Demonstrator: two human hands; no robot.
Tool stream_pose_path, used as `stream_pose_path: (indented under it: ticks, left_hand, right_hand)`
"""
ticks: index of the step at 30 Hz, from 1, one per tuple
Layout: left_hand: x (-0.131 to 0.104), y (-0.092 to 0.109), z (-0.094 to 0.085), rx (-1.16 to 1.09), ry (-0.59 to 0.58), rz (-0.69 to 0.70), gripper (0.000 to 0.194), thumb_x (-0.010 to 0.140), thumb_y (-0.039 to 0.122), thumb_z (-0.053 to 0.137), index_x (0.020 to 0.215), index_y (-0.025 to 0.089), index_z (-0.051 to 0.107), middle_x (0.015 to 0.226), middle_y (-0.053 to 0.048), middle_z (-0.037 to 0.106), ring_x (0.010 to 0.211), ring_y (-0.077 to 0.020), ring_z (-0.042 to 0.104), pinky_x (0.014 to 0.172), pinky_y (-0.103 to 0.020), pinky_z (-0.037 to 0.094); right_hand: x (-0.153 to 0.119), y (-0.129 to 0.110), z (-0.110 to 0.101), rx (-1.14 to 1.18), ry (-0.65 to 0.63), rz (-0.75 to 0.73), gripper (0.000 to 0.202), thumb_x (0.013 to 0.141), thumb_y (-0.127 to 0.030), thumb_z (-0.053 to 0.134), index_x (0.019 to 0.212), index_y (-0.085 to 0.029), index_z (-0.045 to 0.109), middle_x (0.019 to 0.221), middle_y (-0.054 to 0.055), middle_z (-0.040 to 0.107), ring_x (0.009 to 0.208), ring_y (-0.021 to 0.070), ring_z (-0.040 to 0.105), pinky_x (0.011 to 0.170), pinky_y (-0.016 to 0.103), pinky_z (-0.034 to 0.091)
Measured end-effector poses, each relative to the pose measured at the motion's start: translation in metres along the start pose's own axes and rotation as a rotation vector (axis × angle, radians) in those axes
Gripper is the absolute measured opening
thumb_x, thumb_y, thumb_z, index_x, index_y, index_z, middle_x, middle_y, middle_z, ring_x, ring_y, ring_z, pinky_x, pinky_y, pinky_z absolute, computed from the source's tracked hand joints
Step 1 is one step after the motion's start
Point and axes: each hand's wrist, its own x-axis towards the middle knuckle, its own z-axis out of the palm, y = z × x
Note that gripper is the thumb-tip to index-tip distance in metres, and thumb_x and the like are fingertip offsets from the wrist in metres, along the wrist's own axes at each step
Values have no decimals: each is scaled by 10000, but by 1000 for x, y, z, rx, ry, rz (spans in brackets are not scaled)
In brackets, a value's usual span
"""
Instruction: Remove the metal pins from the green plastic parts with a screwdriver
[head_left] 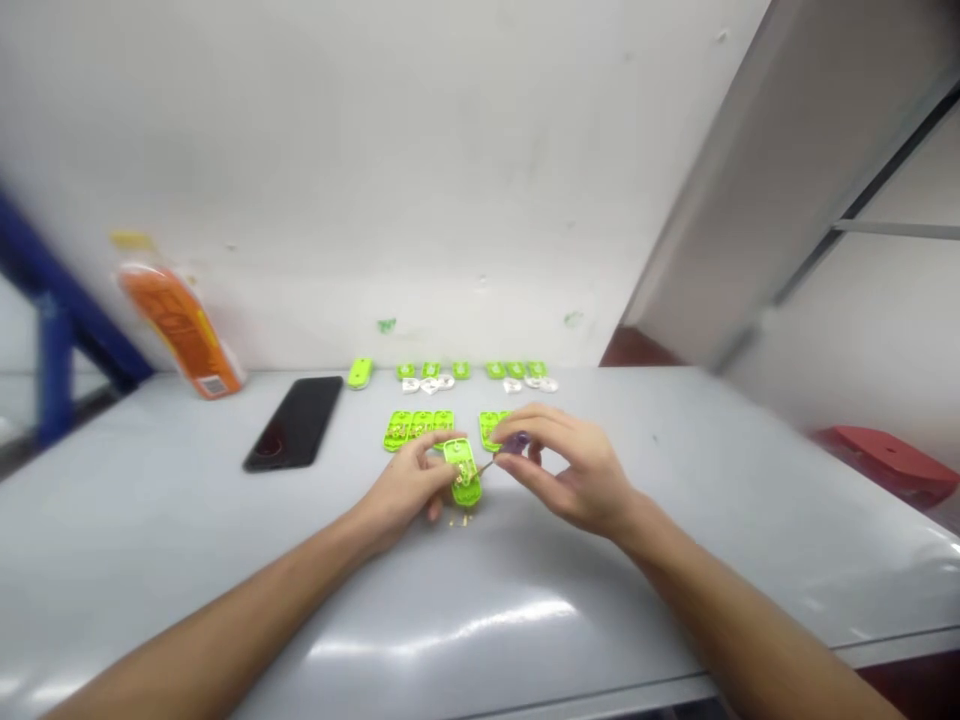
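My left hand (411,482) grips a bright green plastic casing (463,472), its open inner side facing up with small metal parts inside. In my right hand (574,465) is a small screwdriver (514,445) with a purple, see-through handle; its thin shaft slants down to the casing. Tiny gold-coloured pieces (460,520) lie on the table just below the casing. Behind my left hand sits a row of similar green casings (420,428) with metal parts in them. Another green group (491,428) is partly hidden by my right hand.
Smaller green pieces (515,370) and white pieces (429,385) line the table (315,560) near the wall. A closed green casing (360,373) stands left of them. Further left are a black phone (295,423) and an orange bottle (180,325). A red stool (889,462) is off the right edge.
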Motion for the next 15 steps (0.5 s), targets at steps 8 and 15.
stream_pose_path:
  ticks: [8, 15]
  left_hand:
    - [-2, 4, 2, -37, 13, -4, 519, 721, 188, 568, 1224, 162, 443, 544, 44, 537, 389, -65, 424, 378, -173, 313]
    - [-1, 2, 2, -16, 31, -4, 507, 718, 161, 532, 1219, 178, 450, 577, 36, 551, 404, -66, 445, 388, -172, 327]
  right_hand:
    - [-2, 2, -1, -182, -7, -118, 327, 837, -215, 545, 1158, -217, 485, 928, 51, 642, 735, 126, 611, 605, 240, 498]
    - [-1, 0, 2, -132, 18, -103, 395, 867, -140, 476, 1246, -234, 419, 903, 25, 666, 746, 121, 616, 627, 238, 507]
